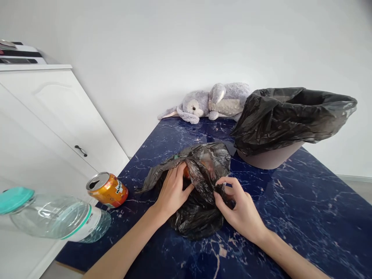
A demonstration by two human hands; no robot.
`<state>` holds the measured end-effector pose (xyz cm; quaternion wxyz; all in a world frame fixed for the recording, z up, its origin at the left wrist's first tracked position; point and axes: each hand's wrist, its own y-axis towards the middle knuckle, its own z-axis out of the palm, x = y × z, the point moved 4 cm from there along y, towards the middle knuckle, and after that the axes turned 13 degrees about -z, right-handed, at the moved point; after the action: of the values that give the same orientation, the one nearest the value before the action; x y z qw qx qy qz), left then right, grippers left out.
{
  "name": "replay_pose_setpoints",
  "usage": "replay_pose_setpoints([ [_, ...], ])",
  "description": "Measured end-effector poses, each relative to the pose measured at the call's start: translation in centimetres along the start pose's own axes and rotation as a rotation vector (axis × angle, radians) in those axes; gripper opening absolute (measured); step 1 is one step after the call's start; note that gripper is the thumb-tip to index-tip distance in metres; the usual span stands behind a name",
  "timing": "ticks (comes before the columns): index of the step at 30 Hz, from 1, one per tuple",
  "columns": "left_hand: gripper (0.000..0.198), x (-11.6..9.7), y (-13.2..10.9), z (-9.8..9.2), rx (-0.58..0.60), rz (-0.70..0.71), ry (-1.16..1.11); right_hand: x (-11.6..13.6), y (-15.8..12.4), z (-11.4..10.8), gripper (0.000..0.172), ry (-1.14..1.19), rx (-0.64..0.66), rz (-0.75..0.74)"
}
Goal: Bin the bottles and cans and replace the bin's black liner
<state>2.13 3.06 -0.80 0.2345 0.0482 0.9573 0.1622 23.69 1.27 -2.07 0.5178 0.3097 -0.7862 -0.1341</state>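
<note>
A crumpled black plastic bag [200, 174] lies on the dark blue marbled table [305, 217]. My left hand [173, 190] rests on the bag's left side, its fingers curled over the plastic, with something orange showing at the fingertips. My right hand [240, 205] pinches the bag's edge between thumb and fingers on the right. What is inside the bag is mostly hidden.
An opened orange soda can [107, 189] lies on its side near the table's left edge, beside a clear plastic bottle [55, 217] with a teal cap. A bin lined with a black bag [287, 120] stands behind, and a grey plush rabbit [206, 102] lies by the wall. A white cabinet [52, 124] stands at the left.
</note>
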Motion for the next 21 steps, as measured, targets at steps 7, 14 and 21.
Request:
replay_pose_setpoints([
  [7, 0.067, 0.5, -0.6, -0.1, 0.077, -0.148, -0.01, -0.6, 0.1, -0.2, 0.021, 0.062, -0.064, 0.06],
  [14, 0.063, -0.5, -2.7, -2.7, -0.055, -0.173, 0.056, -1.2, 0.4, -0.9, 0.025, 0.075, -0.152, 0.09],
  [21, 0.041, -3.5, -8.4, -10.0, -0.272, -0.006, 0.103, -1.7, 0.4, -1.0, 0.036, 0.187, -0.191, 0.133],
])
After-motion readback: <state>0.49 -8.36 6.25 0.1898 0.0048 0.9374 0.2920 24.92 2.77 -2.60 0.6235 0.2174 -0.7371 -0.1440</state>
